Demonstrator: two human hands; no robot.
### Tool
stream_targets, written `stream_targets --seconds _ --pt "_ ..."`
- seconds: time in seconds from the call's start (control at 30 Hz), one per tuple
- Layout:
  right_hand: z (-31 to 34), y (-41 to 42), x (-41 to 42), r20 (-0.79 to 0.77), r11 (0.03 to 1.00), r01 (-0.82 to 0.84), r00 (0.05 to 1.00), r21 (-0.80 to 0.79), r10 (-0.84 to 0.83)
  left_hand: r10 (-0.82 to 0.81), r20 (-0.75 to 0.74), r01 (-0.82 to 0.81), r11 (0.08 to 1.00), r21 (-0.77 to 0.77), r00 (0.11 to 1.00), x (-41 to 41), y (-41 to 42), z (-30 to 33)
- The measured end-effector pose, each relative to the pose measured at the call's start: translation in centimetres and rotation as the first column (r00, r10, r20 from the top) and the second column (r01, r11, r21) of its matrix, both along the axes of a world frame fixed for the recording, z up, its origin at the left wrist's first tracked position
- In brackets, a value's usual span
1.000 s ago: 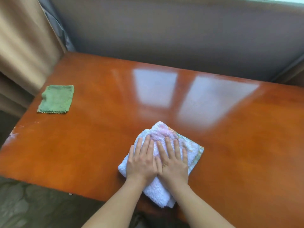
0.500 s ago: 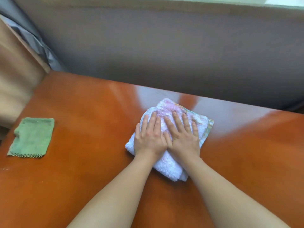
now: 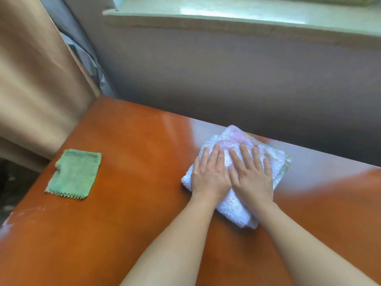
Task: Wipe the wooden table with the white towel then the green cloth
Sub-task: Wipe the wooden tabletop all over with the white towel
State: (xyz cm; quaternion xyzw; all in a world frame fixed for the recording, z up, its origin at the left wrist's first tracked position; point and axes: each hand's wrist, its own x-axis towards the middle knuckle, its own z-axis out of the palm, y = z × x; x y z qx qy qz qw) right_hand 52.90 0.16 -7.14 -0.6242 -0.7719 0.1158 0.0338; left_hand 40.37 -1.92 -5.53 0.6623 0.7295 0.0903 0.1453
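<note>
A folded white towel (image 3: pixel 234 210) with a pinkish patch lies on the glossy wooden table (image 3: pixel 136 162), close to the table's far edge by the wall. My left hand (image 3: pixel 210 175) and my right hand (image 3: pixel 253 177) lie flat side by side on top of the towel, fingers stretched forward, pressing it onto the wood. The hands hide the towel's middle. A small green cloth (image 3: pixel 74 174) with a zigzag edge lies flat near the table's left edge, well apart from both hands.
A grey wall (image 3: pixel 226 79) runs along the table's far edge, with a pale window sill (image 3: pixel 247 19) above it. A beige curtain (image 3: pixel 35 79) hangs beside the far left corner. White dusty marks (image 3: pixel 12 221) show at the table's near left edge.
Both hands have pushed the white towel away from me, from near the front edge to the far edge by the wall. The green cloth has stayed in place.
</note>
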Motion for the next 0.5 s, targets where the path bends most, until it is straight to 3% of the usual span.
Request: stream_targets --seconds 0.23,0.5 --pt "-0.7 -10.8 -5.7 0.001 0.999 0.006 1.0 0.037 -0.006 -0.003 -0.014 0.004 0.998 0.066 1.0 -5.9 -10.4 -0.7" --pt "-0.2 -19.9 -13.4 -0.022 0.997 -0.08 0.997 0.008 0.08 0.022 -0.005 -0.022 1.0 0.001 1.0 -13.7 -20.5 -0.8"
